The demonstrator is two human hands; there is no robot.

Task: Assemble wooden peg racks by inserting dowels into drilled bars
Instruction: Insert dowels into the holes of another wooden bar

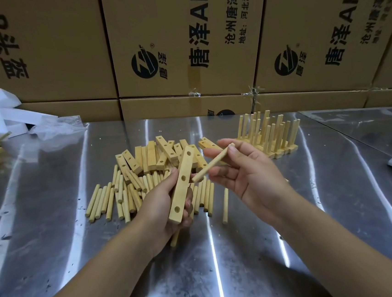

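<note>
While I watch mid-frame, the left hand [163, 207] curls round a drilled bar [181, 190].
Right hand [249, 174] pinches a dowel [212, 163] between thumb and fingertips, its tip just beside the bar.

My bench in a small factory packing room
Printed shipping cartons [180, 42] stack behind my steel-topped table [225, 265]; loose dowels [106, 202], drilled bars [143, 155] and finished racks [267, 135] lie heaped on it.

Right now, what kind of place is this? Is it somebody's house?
Probably a small workshop or warehouse packing area, not a home. Printed cardboard boxes are stacked along the back, the table is bare sheet metal, and loose dowels, drilled bars and finished peg racks sit on it in batches.
</note>
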